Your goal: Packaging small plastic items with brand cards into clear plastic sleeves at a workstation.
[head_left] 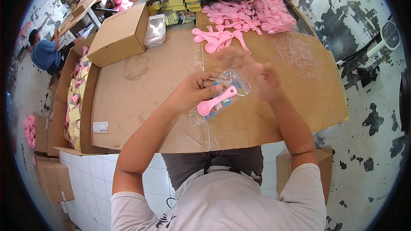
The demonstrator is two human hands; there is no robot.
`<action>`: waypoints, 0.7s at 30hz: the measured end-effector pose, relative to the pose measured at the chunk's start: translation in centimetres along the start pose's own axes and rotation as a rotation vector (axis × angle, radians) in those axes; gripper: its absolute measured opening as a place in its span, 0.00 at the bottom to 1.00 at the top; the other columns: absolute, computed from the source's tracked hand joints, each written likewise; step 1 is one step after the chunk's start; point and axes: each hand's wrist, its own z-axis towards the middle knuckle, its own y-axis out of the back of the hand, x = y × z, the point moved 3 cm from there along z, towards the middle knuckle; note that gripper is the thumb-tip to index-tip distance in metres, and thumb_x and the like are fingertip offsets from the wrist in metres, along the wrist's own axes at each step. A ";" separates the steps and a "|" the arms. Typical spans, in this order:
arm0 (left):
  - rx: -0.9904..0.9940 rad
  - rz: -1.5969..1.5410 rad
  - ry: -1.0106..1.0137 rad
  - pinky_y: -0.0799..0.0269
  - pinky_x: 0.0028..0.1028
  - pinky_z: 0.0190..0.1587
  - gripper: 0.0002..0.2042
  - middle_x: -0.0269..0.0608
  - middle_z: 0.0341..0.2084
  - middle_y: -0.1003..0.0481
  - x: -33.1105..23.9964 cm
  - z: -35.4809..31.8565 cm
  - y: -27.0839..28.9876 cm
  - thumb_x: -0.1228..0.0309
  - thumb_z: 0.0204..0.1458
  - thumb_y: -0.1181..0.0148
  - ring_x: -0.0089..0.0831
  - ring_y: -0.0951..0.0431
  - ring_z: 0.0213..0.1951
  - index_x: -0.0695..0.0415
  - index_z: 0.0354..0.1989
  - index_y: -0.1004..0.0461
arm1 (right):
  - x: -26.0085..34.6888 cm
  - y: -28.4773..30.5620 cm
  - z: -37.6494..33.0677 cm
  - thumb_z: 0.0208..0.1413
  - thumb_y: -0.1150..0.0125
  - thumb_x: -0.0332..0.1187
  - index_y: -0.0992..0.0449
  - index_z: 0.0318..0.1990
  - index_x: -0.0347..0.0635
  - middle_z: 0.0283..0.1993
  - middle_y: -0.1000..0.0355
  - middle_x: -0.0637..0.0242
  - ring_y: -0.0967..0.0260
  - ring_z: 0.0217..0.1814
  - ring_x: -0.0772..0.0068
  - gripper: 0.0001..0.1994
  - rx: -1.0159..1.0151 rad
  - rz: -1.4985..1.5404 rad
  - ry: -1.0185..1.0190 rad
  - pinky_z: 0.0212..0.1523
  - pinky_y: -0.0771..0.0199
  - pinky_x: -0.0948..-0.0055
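A person seen from above works at a brown cardboard sheet (141, 85) laid over a table. Near the centre, the left hand (195, 92) pinches a small clear plastic bag (222, 94) by its left edge, fingers curled around it. A pink plastic spoon (216, 101) lies slantwise in or on the bag, bowl toward seven o'clock, over a blue printed card; which of the two cannot be told. The right hand (257, 75), blurred by motion, is at the bag's upper right edge; whether its fingers grip cannot be told. Farther off, at twelve o'clock, loose pink spoons (216, 38) lie on the sheet, with a bigger heap (257, 13) behind. At eleven o'clock stands a closed cardboard box (120, 34). Far off at ten o'clock, another person in blue (45, 53) bends over.
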 end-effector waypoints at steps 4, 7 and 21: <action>0.062 -0.099 -0.039 0.25 0.20 0.39 0.18 0.37 0.39 0.17 -0.5 -0.2 0.1 0.71 0.64 0.40 0.17 0.20 0.37 0.63 0.60 0.28 | 3.2 0.3 -0.7 0.64 0.43 0.31 0.29 0.61 0.39 0.65 0.31 0.59 0.34 0.68 0.63 0.18 0.055 -0.716 0.142 0.66 0.34 0.63; 0.123 -0.064 -0.042 0.24 0.21 0.40 0.20 0.38 0.42 0.17 -0.6 -0.4 0.2 0.70 0.65 0.40 0.18 0.20 0.39 0.62 0.63 0.31 | 3.9 -2.1 -0.6 0.59 0.38 0.24 0.22 0.50 0.39 0.55 0.26 0.62 0.28 0.60 0.63 0.12 0.070 -1.009 0.107 0.61 0.32 0.64; -0.139 0.442 -0.423 0.37 0.35 0.68 0.26 0.43 0.63 0.29 -2.9 -1.4 -1.5 0.79 0.59 0.42 0.34 0.32 0.67 0.60 0.68 0.36 | 8.8 -7.5 0.4 0.56 0.36 0.30 0.21 0.36 0.40 0.33 0.26 0.62 0.28 0.35 0.58 0.04 -0.139 -1.861 0.340 0.38 0.27 0.61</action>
